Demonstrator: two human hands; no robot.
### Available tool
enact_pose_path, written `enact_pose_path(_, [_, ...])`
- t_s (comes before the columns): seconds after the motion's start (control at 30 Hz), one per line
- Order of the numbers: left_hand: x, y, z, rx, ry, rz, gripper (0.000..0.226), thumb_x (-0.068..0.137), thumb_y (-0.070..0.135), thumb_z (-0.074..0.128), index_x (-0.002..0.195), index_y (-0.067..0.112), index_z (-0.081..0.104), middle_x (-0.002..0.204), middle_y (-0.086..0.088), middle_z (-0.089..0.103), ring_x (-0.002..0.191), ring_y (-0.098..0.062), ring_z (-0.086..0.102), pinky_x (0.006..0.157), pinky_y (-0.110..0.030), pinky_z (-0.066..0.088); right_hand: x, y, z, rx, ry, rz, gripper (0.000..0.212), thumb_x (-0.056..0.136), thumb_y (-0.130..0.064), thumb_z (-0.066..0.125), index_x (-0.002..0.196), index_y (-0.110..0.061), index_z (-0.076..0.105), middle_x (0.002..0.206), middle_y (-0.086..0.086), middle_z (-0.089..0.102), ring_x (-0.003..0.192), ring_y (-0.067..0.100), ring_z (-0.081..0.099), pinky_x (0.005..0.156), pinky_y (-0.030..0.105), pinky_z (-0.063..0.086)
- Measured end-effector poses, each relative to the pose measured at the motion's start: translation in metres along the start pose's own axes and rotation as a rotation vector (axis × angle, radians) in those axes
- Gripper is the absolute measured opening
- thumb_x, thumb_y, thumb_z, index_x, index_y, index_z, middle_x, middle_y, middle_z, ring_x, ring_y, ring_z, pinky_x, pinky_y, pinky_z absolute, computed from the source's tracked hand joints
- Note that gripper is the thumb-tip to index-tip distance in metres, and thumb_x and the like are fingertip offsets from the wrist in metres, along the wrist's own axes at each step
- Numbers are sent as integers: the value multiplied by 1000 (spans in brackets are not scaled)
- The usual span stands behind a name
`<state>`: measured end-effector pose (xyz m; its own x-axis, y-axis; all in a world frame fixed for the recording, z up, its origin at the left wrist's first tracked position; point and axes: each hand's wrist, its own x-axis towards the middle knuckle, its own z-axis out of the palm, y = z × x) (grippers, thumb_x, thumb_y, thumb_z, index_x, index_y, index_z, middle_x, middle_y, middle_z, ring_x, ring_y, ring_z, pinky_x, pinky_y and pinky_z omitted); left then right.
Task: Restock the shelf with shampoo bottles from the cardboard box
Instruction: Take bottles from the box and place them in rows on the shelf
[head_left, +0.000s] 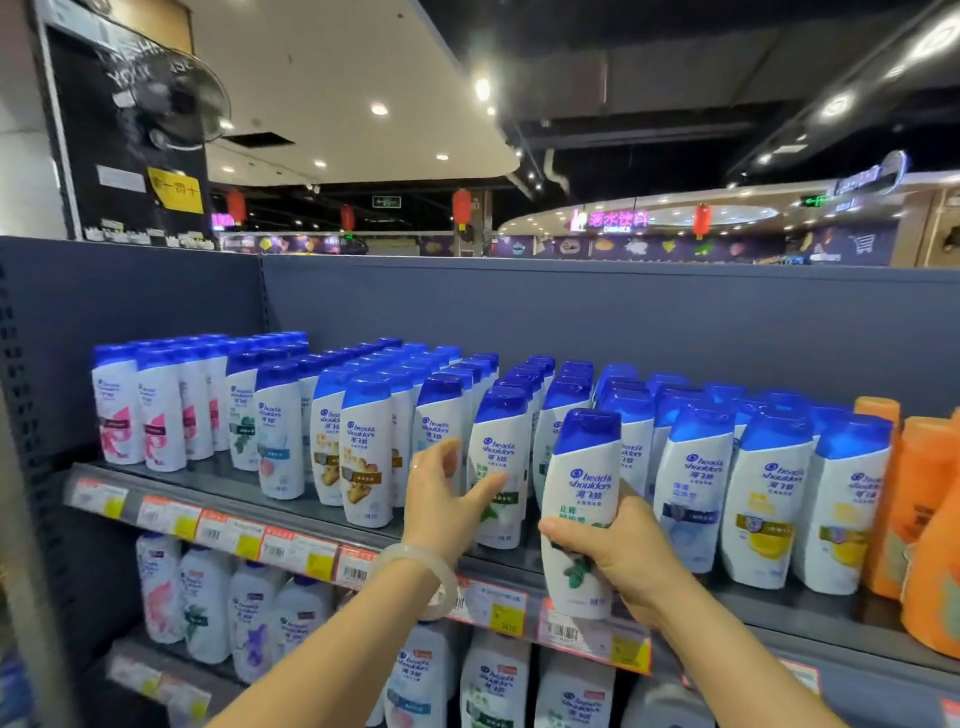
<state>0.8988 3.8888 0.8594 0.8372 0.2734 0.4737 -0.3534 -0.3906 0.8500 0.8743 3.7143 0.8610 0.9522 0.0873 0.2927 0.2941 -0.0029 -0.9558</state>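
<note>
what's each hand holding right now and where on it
The right hand grips a white shampoo bottle around its lower half, blue cap up. The left hand holds nothing; its fingers reach toward the bottles on the shelf.

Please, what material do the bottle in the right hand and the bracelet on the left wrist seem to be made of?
Bottle: probably plastic, glossy white with a blue cap; it shows soft highlights and a moulded, curved shape. Bracelet: looks like pale, milky stone, perhaps jade, or glass; it is a smooth, slightly translucent rigid ring.
</note>
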Motion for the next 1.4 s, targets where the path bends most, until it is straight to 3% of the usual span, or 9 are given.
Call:
enact_pose_path(0.13, [-36,-20,-23,-29,127,53,29,83,14,64,106,25,52,103,9,52,96,-3,53,77,-4,39,2,-2,21,-5,-66,-15,30,66,4,76,87,-13,62,67,-6,74,61,6,69,54,19,53])
enact_pose_path(0.27, [-56,-42,-58,-16,193,-18,30,84,7,60,108,24,53,103,13,53,100,-7,53,89,-24,41,3,-2,63,-20,-151,-18,29,64,-2,79,88,-10,64,77,1,73,68,14,68,62,26,55])
enact_pose_path(0.43, [-57,-62,-124,44,359,-96,26,87,9,57,108,23,50,106,5,51,99,-11,50,80,-19,37,4,5,142,29,-271,-22,30,64,2,79,84,-14,62,67,-8,71,57,2,67,51,16,51])
enact_pose_path(0.53, [-52,-77,-171,68,451,-171,31,87,9,58,116,16,51,112,1,48,99,-11,48,86,-27,40,5,10,194,11,-351,-16,26,66,1,78,76,-17,63,72,0,71,57,6,66,54,22,53])
enact_pose_path(0.67, [-42,-105,-227,113,532,-226,31,85,6,59,113,16,50,113,-1,47,101,-14,48,87,-29,40,15,14,264,0,-398,-32,34,65,-2,80,94,-7,63,87,10,70,70,13,66,57,17,53])
enact_pose_path(0.97, [10,-169,-323,115,442,-317,31,83,8,62,107,23,48,108,1,47,98,-14,49,89,-29,41,91,7,393,-26,-244,-130,39,66,-8,80,89,-25,53,82,-9,66,66,-7,61,56,8,47])
enact_pose_path(1.03, [21,-180,-339,106,417,-325,30,83,10,62,107,24,50,107,2,49,98,-13,51,88,-28,41,116,-1,409,-67,-161,-154,44,66,-14,80,101,-18,53,94,-2,67,83,8,64,72,21,52])
enact_pose_path(1.1, [30,-192,-351,83,391,-328,30,82,10,63,105,25,50,107,2,51,99,-13,52,87,-28,41,139,-3,419,-81,-75,-174,47,66,-16,81,102,-18,50,99,3,66,89,18,63,75,30,52])
enact_pose_path(1.4, [58,-221,-358,16,241,-306,27,83,9,62,102,25,51,112,1,54,100,-12,53,85,-26,40,170,48,427,-152,108,-136,44,64,-15,82,101,-11,58,95,8,68,85,24,65,68,27,51])
